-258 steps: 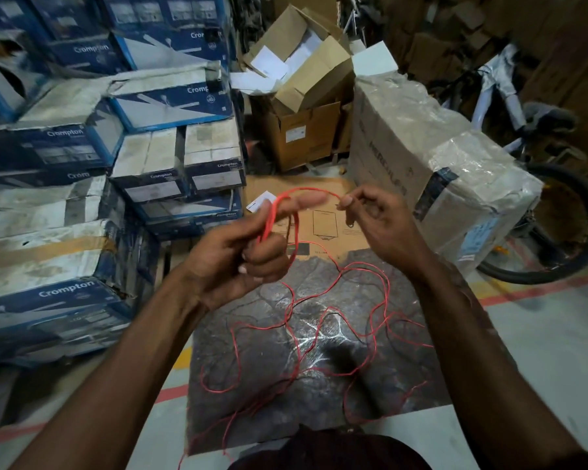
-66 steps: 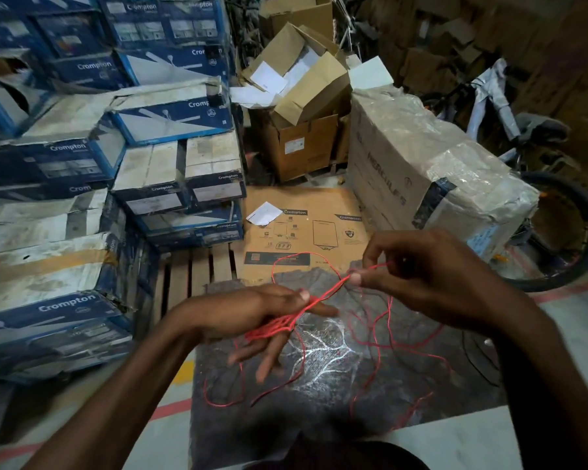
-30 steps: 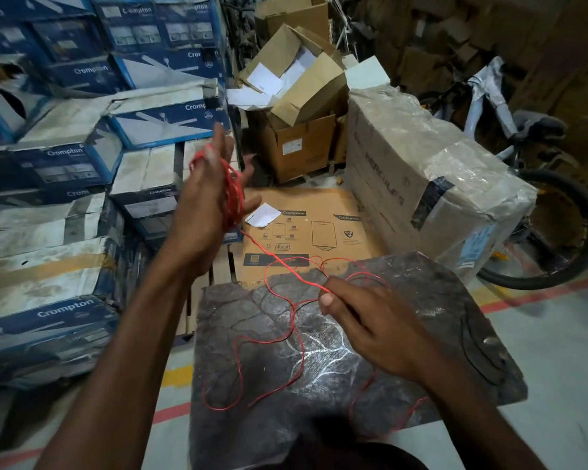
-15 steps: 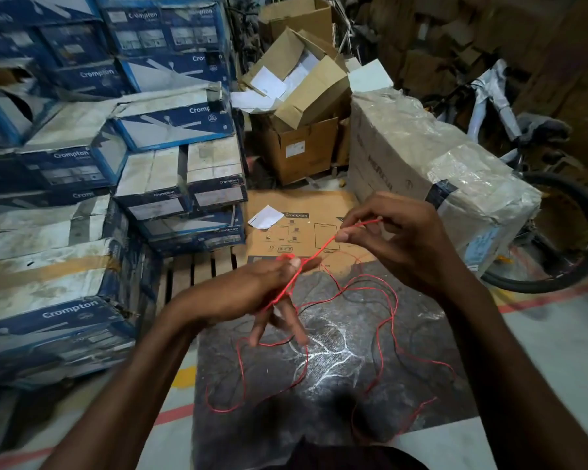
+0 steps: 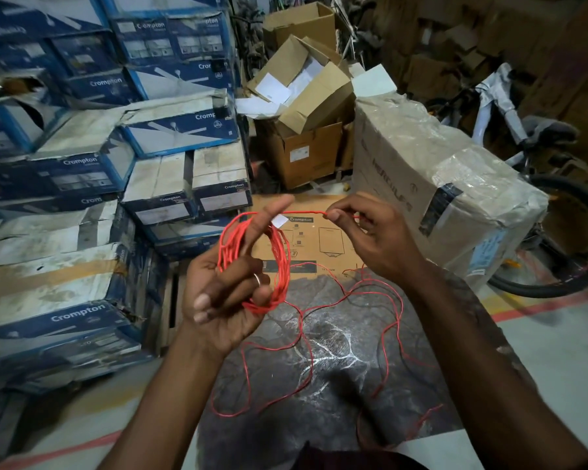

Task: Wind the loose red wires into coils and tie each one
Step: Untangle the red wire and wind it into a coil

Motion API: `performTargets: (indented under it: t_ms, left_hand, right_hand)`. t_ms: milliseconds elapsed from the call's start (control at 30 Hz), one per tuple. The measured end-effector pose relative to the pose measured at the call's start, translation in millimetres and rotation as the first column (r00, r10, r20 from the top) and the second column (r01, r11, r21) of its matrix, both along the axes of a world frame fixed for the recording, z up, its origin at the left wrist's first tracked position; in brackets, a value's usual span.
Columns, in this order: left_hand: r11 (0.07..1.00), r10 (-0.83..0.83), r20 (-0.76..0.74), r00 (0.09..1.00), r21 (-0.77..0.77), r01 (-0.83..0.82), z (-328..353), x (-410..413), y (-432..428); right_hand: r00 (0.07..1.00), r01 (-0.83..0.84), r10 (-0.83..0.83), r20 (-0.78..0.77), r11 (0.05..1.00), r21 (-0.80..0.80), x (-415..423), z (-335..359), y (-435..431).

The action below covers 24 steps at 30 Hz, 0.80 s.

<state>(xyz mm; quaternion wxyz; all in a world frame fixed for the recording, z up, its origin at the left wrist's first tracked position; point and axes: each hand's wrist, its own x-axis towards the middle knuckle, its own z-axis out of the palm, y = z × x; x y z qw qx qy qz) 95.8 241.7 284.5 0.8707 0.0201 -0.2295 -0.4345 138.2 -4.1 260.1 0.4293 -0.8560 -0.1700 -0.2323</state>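
Observation:
A coil of red wire (image 5: 280,266) with several turns is wrapped around the fingers of my left hand (image 5: 224,293), which is raised palm toward me at centre frame. My right hand (image 5: 370,239) pinches the same wire a short way to the right, at about the height of the coil's top. A taut stretch runs between the two hands. The loose remainder of the red wire (image 5: 306,347) trails down from both hands and lies in tangled loops on the dark stone slab (image 5: 336,418) below.
Stacked blue and white cartons (image 5: 82,198) fill the left side. A flat brown carton (image 5: 319,239) lies beyond the slab. An open brown box (image 5: 302,130) and a large plastic-wrapped box (image 5: 438,184) stand behind; a bicycle (image 5: 557,205) is at the right.
My left hand has turned palm up and lifted, showing the wire wound on its fingers as a round coil. My right hand has moved up slightly, holding the wire level with the coil's top.

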Motion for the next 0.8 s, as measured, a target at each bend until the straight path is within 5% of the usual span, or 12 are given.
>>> performTargets:
  t_ms: [100, 267, 400, 567, 700, 800]
  left_hand:
    - [0.988, 0.064, -0.147, 0.987, -0.131, -0.084, 2.6, 5.3, 2.5]
    - [0.85, 0.524, -0.13, 0.842, 0.15, -0.505, 17.8, 30.6, 28.9]
    - [0.781, 0.624, -0.184, 0.759, 0.163, -0.603, 42.6, 47.1, 53.0]
    - [0.368, 0.888, 0.126, 0.443, 0.383, -0.847, 61.8, 69.0, 51.2]
    - [0.208, 0.844, 0.374, 0.385, 0.433, -0.877, 61.2, 71.8, 43.8]
    - [-0.041, 0.739, 0.61, 0.287, 0.466, -0.884, 59.7, 79.8, 47.6]
  right_hand:
    - [1.0, 0.023, -0.022, 0.018, 0.999, -0.042, 5.8, -1.8, 1.9]
    - [0.998, 0.065, -0.064, 0.012, 0.993, -0.103, 2.4, 1.2, -1.2]
    - [0.996, 0.092, -0.09, 0.019, 0.977, -0.192, -8.6, 0.6, -5.7]
    - [0.989, 0.098, -0.06, 0.132, 0.946, -0.308, -27.0, 11.3, 4.4]
    - [0.978, 0.095, -0.013, 0.208, 0.915, -0.392, -42.6, 17.8, 12.1]
    - [0.961, 0.102, 0.021, 0.276, 0.9, -0.424, -51.6, 25.7, 15.1]
